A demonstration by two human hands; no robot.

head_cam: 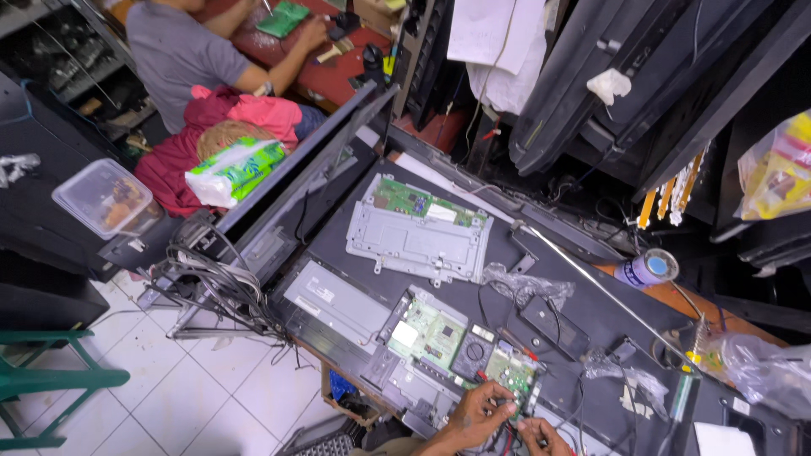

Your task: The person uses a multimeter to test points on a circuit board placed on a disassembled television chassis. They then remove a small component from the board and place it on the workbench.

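Left hand [480, 414] pinching small green board [509, 371] steady; right hand [541, 435] grip on red lead [510, 435], probing.

A single head-worn camera looked steeply down from standing height, tilted so the surface [591, 312] ran diagonally across the frame. The person's own hands, left hand [479, 414] and right hand [541, 434], sat small at the bottom edge, well below the lens. Toward the top left the view reached a seated co-worker [190, 51], and at lower left the tiled floor [169, 397].
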